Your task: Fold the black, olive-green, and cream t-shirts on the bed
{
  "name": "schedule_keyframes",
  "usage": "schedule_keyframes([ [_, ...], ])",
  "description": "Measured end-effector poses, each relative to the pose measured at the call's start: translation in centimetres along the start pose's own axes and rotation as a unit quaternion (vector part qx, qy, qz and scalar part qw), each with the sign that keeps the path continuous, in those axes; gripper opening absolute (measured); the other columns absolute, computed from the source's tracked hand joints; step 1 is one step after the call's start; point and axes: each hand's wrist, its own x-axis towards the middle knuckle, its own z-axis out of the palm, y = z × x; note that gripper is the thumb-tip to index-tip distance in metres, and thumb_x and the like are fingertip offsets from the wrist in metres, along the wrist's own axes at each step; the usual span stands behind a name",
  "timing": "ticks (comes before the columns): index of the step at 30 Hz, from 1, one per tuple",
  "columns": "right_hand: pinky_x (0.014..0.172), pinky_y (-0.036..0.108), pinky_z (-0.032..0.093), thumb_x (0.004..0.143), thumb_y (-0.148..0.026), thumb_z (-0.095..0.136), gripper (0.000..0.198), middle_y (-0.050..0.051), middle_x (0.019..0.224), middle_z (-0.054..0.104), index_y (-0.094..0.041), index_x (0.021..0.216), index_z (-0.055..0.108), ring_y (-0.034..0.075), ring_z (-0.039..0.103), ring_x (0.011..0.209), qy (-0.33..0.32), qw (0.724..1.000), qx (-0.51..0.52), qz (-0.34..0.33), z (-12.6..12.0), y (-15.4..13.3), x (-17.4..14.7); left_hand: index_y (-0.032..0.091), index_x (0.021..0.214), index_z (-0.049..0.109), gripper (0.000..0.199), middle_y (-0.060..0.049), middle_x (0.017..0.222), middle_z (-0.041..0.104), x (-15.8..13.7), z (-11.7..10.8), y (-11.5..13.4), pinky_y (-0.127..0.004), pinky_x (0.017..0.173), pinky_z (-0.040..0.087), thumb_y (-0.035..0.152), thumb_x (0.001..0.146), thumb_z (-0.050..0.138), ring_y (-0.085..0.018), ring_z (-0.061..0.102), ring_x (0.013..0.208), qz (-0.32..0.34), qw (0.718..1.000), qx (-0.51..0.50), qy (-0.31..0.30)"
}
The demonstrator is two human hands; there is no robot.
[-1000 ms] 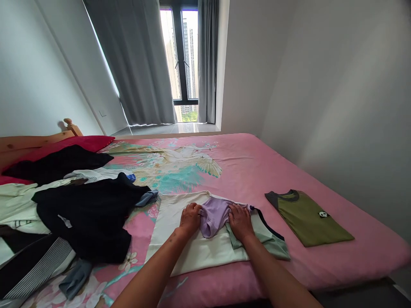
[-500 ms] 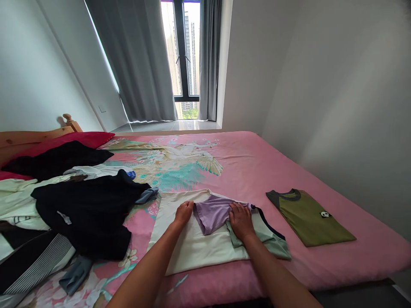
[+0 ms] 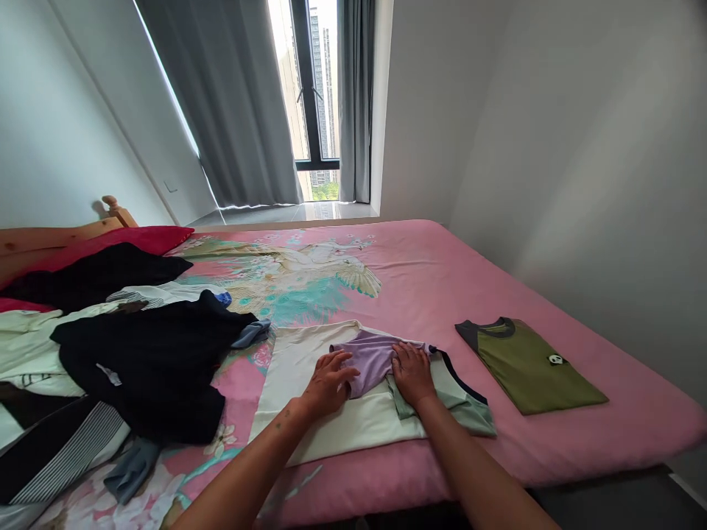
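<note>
A T-shirt (image 3: 298,368) lies on the bed in front of me, with a cream body, a dark neckline at its right end and a pale green sleeve (image 3: 464,416). Its purple sleeve (image 3: 371,357) is folded inward over the body. My left hand (image 3: 331,383) rests at the left edge of that purple part, fingers apart and slightly bent. Flat on the right part of the purple cloth is my right hand (image 3: 412,368), its fingers stretched out and covering some of the fabric. Neither hand grips the cloth.
A folded olive T-shirt (image 3: 535,368) with a panda patch lies to the right. On the left, a black shirt (image 3: 149,361) tops a loose heap of clothes. A red pillow (image 3: 149,239) sits by the wooden headboard (image 3: 66,234). The pink bed's (image 3: 409,272) front edge runs close below me.
My left hand has let go of the purple sleeve's edge and come nearer, its fingers spreading over the cloth. My right hand stays on the shirt. The view has shifted slightly.
</note>
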Motion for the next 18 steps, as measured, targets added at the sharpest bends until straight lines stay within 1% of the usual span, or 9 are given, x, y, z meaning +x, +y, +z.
schedule_keyframes([
  [2, 0.109, 0.041, 0.015, 0.090, -0.028, 0.038, 0.037, 0.005, 0.130, 0.052, -0.021, 0.125, 0.052, 0.021, 0.036, 0.126, 0.001, 1.000, 0.001, 0.001, 0.0, 0.0, 0.0, 0.030, 0.096, 0.069, 0.031, -0.003, 0.122, 0.060, -0.2, -0.2, 0.5, -0.040, 0.105, 0.028, 0.014, 0.075, 0.052, -0.023, 0.042, 0.125, 0.019, 1.000, -0.005, 0.005],
  [4, 0.109, 0.040, 0.015, 0.090, -0.028, 0.039, 0.037, 0.005, 0.131, 0.051, -0.022, 0.125, 0.052, 0.021, 0.036, 0.126, 0.001, 1.000, -0.001, 0.000, 0.0, 0.0, 0.0, 0.029, 0.095, 0.069, 0.029, -0.003, 0.109, 0.066, -0.3, -0.5, 1.1, -0.039, 0.106, 0.028, 0.016, 0.079, 0.049, -0.021, 0.049, 0.118, 0.025, 0.999, -0.026, -0.002],
  [7, 0.109, 0.040, 0.015, 0.091, -0.028, 0.038, 0.037, 0.005, 0.131, 0.051, -0.021, 0.125, 0.052, 0.020, 0.035, 0.126, -0.001, 1.000, -0.007, -0.003, 0.0, 0.0, 0.0, 0.029, 0.096, 0.069, 0.031, -0.002, 0.098, 0.069, -0.9, -0.9, 1.8, -0.039, 0.107, 0.026, 0.014, 0.078, 0.049, -0.018, 0.058, 0.104, 0.029, 0.997, -0.051, -0.052],
  [9, 0.109, 0.040, 0.015, 0.091, -0.028, 0.038, 0.038, 0.005, 0.131, 0.051, -0.021, 0.125, 0.052, 0.020, 0.035, 0.127, 0.001, 1.000, -0.009, -0.001, 0.0, 0.0, -0.1, 0.029, 0.099, 0.068, 0.036, -0.003, 0.101, 0.068, -1.5, -1.0, 2.2, -0.040, 0.107, 0.026, 0.011, 0.075, 0.049, -0.018, 0.058, 0.101, 0.031, 0.995, -0.054, -0.076],
  [12, 0.109, 0.040, 0.014, 0.091, -0.028, 0.037, 0.038, 0.005, 0.131, 0.051, -0.022, 0.125, 0.052, 0.020, 0.035, 0.126, 0.000, 1.000, -0.005, 0.003, 0.0, -0.1, -0.1, 0.028, 0.111, 0.063, 0.049, -0.005, 0.112, 0.064, -2.1, -0.8, 2.5, -0.039, 0.103, 0.031, 0.008, 0.068, 0.051, -0.020, 0.055, 0.105, 0.017, 0.998, -0.040, -0.053],
  [13, 0.109, 0.040, 0.014, 0.091, -0.028, 0.037, 0.038, 0.005, 0.131, 0.051, -0.022, 0.125, 0.052, 0.020, 0.035, 0.126, -0.002, 1.000, -0.004, 0.004, 0.1, -0.1, -0.1, 0.028, 0.113, 0.062, 0.049, -0.006, 0.115, 0.062, -2.2, -0.6, 2.6, -0.039, 0.102, 0.033, 0.009, 0.069, 0.052, -0.021, 0.054, 0.107, 0.008, 0.998, -0.034, -0.043],
  [14, 0.109, 0.040, 0.014, 0.090, -0.028, 0.037, 0.038, 0.005, 0.132, 0.050, -0.022, 0.125, 0.051, 0.020, 0.035, 0.126, -0.004, 1.000, -0.002, 0.004, 0.1, -0.1, -0.1, 0.028, 0.112, 0.063, 0.046, -0.006, 0.116, 0.061, -2.2, -0.4, 2.6, -0.039, 0.101, 0.034, 0.011, 0.070, 0.053, -0.022, 0.053, 0.108, 0.000, 0.999, -0.028, -0.037],
  [16, 0.108, 0.040, 0.015, 0.090, -0.028, 0.037, 0.039, 0.006, 0.132, 0.050, -0.021, 0.125, 0.052, 0.021, 0.035, 0.126, -0.003, 1.000, 0.003, 0.002, 0.1, 0.1, -0.1, 0.029, 0.105, 0.067, 0.032, -0.006, 0.114, 0.062, -2.3, 0.1, 2.4, -0.039, 0.100, 0.035, 0.018, 0.078, 0.053, -0.021, 0.054, 0.108, -0.011, 0.999, -0.026, -0.033],
  [18, 0.108, 0.041, 0.017, 0.090, -0.028, 0.036, 0.039, 0.007, 0.131, 0.050, -0.019, 0.124, 0.052, 0.021, 0.036, 0.126, 0.016, 1.000, 0.017, 0.002, -0.1, 0.2, -0.1, 0.029, 0.098, 0.069, 0.024, -0.005, 0.111, 0.064, -2.4, 0.7, 2.1, -0.037, 0.098, 0.037, 0.024, 0.083, 0.050, -0.020, 0.055, 0.106, -0.024, 0.999, -0.035, -0.009],
])
